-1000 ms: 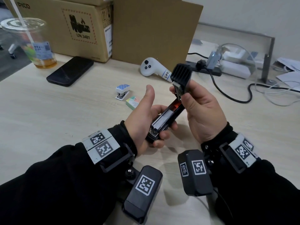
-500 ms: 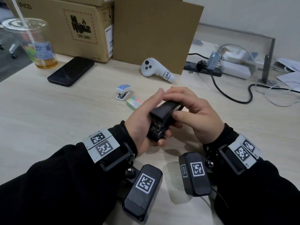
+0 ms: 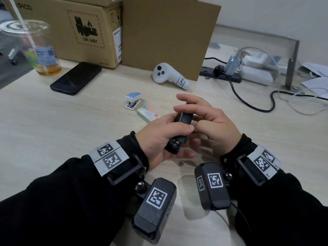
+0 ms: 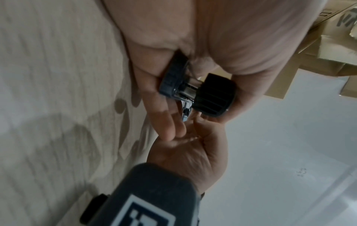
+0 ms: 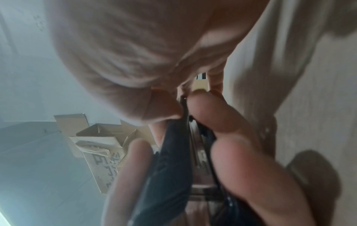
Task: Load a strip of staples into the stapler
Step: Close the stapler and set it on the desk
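Head view: the black stapler [image 3: 181, 129] sits at frame centre, held above the tabletop [image 3: 53, 130] between both hands. The left hand [image 3: 160, 135] wraps the rear and underside, with its thumb laid across the top cover. The right hand [image 3: 211, 125] covers the front end from the right side of the frame, with fingers curled over the nose. Compared with 1.0 s ago, the top cover is no longer swung up and the magazine channel is no longer exposed; the stapler now reads as folded down, as it did 0.5 s ago. The left thumb, previously upright, now lies flat on the cover. A green staple box [image 3: 148, 115] lies on the tabletop just left of the hands, with a small blue-dotted mini stapler [image 3: 133, 100] beyond it. A white controller [image 3: 168, 75], a dark phone [image 3: 76, 78], a plastic cup [image 3: 35, 48] and cardboard boxes [image 3: 74, 31] occupy the upper part of the frame.

Left wrist view: the stapler [image 4: 197, 91] appears end-on at frame centre, with a narrow gap and metal parts between base and ribbed cover. Left fingers [image 4: 164, 119] support it from below.

Right wrist view: blurred. The right fingers [image 5: 212, 113] pinch the stapler [image 5: 173, 160] at its front end.
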`<state>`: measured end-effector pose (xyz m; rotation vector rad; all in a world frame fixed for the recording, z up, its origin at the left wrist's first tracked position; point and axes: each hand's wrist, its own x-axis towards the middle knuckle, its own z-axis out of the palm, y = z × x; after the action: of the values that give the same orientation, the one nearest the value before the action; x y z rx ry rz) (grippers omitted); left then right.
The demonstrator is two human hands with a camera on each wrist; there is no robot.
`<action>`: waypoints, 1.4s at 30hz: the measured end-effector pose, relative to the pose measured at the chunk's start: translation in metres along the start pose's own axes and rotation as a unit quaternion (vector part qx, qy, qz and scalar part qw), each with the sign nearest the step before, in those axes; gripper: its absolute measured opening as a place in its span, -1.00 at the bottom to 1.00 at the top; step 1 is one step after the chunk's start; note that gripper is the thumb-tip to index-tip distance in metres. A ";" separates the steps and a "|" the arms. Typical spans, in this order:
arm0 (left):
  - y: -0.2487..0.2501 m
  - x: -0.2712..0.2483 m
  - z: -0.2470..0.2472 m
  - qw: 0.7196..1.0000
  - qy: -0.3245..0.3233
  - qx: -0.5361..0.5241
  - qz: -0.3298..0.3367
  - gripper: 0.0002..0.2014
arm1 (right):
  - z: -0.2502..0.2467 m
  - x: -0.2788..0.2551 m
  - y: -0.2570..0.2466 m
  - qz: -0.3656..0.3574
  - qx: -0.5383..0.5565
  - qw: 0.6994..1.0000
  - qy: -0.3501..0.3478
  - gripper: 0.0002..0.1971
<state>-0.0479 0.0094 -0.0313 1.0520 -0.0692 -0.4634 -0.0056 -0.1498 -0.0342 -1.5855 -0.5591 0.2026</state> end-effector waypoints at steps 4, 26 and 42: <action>-0.001 0.001 -0.001 1.000 0.004 -0.002 0.002 -0.59 | -0.001 0.002 0.002 -0.005 -0.023 1.000 0.008 -0.42; 0.006 0.001 -0.002 0.997 0.075 -0.019 0.011 -0.43 | 0.019 0.001 -0.010 0.030 -0.170 0.982 -0.073 0.17; 0.041 -0.011 -0.052 0.913 0.280 0.262 0.140 -0.72 | 0.002 0.002 -0.008 0.129 -0.429 0.894 -0.009 -0.05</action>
<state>-0.0295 0.0734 -0.0210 1.6430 0.1761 0.1469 -0.0068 -0.1473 -0.0267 -2.5302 -0.4701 0.1747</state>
